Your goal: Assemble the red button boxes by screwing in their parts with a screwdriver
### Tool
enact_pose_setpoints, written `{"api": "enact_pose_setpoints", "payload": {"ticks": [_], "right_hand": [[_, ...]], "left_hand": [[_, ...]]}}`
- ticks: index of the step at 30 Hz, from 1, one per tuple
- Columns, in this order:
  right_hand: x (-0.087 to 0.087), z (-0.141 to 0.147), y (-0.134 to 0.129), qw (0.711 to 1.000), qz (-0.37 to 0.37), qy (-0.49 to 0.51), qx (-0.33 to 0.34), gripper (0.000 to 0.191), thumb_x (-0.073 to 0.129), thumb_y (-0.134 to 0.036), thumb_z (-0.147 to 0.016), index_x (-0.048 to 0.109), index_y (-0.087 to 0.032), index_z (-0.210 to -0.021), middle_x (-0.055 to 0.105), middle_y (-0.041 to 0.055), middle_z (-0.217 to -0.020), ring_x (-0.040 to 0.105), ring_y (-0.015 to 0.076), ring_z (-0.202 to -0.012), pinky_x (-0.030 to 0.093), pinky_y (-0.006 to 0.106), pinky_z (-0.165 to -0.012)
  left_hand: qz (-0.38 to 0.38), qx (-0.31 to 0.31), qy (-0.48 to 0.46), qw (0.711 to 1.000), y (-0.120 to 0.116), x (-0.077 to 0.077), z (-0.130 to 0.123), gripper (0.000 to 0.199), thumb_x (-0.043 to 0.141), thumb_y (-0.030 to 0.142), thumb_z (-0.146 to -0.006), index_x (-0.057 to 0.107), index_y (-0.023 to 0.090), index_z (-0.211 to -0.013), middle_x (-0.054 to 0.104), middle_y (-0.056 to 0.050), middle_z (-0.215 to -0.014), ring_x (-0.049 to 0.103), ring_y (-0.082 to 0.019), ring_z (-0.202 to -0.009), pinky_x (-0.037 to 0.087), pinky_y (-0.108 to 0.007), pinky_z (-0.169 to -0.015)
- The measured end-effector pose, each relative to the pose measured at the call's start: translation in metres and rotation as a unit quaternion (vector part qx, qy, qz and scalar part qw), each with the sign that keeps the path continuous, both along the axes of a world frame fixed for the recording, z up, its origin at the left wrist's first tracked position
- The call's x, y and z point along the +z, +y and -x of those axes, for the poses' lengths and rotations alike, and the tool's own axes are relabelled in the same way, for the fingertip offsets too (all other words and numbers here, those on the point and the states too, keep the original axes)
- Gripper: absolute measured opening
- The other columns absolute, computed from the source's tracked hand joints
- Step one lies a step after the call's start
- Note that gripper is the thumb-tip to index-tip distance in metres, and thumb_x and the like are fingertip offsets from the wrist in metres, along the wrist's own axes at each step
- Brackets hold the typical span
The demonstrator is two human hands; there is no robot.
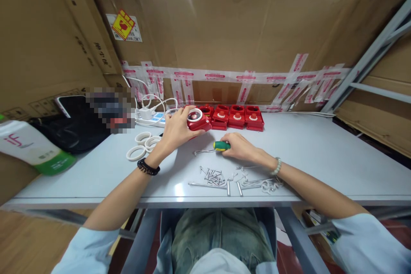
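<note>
My left hand (177, 129) grips a red housing (203, 126) with a white ring round its opening, tilted above the table. Closed round the green and yellow handle of a screwdriver (220, 146) is my right hand (241, 145), to the right of the housing and apart from it. A thin metal piece (204, 151) lies left of the handle; whether it is the screwdriver's shaft I cannot tell. Behind the hands several similar red housings (236, 116) stand in a row. Loose white rings (136, 153) lie beside my left wrist.
Several screws (214, 176) lie in a pile near the front, with metal rods (228, 188) and thin white strands around them. At the back left are a power strip with a white plug (146, 113), a phone (69, 106) and a green-white bottle (35, 147). Cardboard (224, 21) walls the back.
</note>
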State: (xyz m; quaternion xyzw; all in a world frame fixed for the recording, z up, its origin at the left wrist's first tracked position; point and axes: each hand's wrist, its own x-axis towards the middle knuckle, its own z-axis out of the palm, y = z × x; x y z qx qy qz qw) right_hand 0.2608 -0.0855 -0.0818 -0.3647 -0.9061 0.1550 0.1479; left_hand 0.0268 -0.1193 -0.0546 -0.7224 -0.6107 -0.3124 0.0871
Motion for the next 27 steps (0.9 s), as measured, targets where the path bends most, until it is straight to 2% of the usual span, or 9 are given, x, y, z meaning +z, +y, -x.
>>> {"api": "enact_pose_setpoints", "payload": {"ticks": [5,10,15,18,19,23,27], "right_hand": [[0.003,-0.007,0.003,0.998,-0.008,-0.058,-0.014,0.002,0.063,-0.018,-0.073,0.061,-0.017,-0.072,0.061,0.0055,-0.073,0.048,0.0154,-0.065,0.03,0.03,-0.061],[0.007,-0.029,0.007,0.995,-0.024,-0.095,-0.019,0.006,0.063,-0.018,-0.075,0.058,-0.018,-0.077,0.06,0.0069,-0.08,0.048,0.0163,-0.07,0.03,0.03,-0.064],[0.032,-0.07,-0.005,0.994,-0.021,-0.107,-0.022,0.006,0.059,-0.02,-0.077,0.054,-0.019,-0.075,0.058,0.0032,-0.074,0.047,0.0155,-0.066,0.03,0.029,-0.062],[0.047,-0.096,-0.027,0.989,0.029,-0.14,-0.019,0.001,0.057,-0.02,-0.075,0.056,-0.019,-0.075,0.059,0.0021,-0.072,0.05,0.0158,-0.065,0.033,0.029,-0.063],[0.049,-0.103,-0.034,0.989,0.043,-0.138,-0.027,0.005,0.058,-0.021,-0.074,0.059,-0.019,-0.079,0.063,0.0037,-0.077,0.053,0.0173,-0.07,0.035,0.029,-0.065],[0.04,-0.124,-0.051,0.982,0.096,-0.153,-0.055,0.015,0.063,-0.022,-0.07,0.065,-0.02,-0.085,0.067,0.0064,-0.087,0.058,0.0212,-0.081,0.041,0.031,-0.074],[0.033,-0.129,-0.051,0.982,0.093,-0.157,-0.045,0.013,0.064,-0.025,-0.075,0.065,-0.021,-0.087,0.067,0.0062,-0.092,0.059,0.0213,-0.086,0.042,0.031,-0.078]], "left_hand": [[0.006,-0.029,0.0,1.0,-0.001,-0.004,-0.004,0.069,0.076,0.056,-0.073,0.046,0.028,-0.129,0.062,-0.011,-0.131,0.059,-0.036,-0.115,0.039,-0.05,-0.094],[0.034,-0.052,0.003,0.998,0.0,-0.008,-0.007,0.069,0.075,0.055,-0.073,0.047,0.027,-0.13,0.061,-0.011,-0.132,0.056,-0.037,-0.12,0.038,-0.053,-0.095],[0.055,-0.089,0.021,0.994,-0.002,-0.013,-0.014,0.072,0.075,0.059,-0.072,0.048,0.027,-0.13,0.063,-0.012,-0.13,0.058,-0.038,-0.118,0.039,-0.053,-0.094],[0.068,-0.129,0.032,0.989,-0.004,-0.018,-0.021,0.071,0.076,0.059,-0.071,0.048,0.028,-0.128,0.063,-0.01,-0.13,0.058,-0.037,-0.118,0.04,-0.049,-0.093],[0.074,-0.138,0.037,0.987,-0.005,-0.019,-0.023,0.071,0.076,0.058,-0.07,0.048,0.028,-0.128,0.063,-0.01,-0.131,0.059,-0.037,-0.118,0.041,-0.048,-0.092],[0.102,-0.156,0.062,0.981,-0.007,-0.02,-0.032,0.07,0.076,0.058,-0.07,0.049,0.027,-0.127,0.065,-0.011,-0.126,0.062,-0.036,-0.11,0.041,-0.047,-0.089],[0.119,-0.186,0.064,0.973,-0.009,-0.023,-0.039,0.074,0.077,0.058,-0.07,0.047,0.026,-0.13,0.064,-0.01,-0.128,0.061,-0.033,-0.111,0.041,-0.047,-0.091]]}}
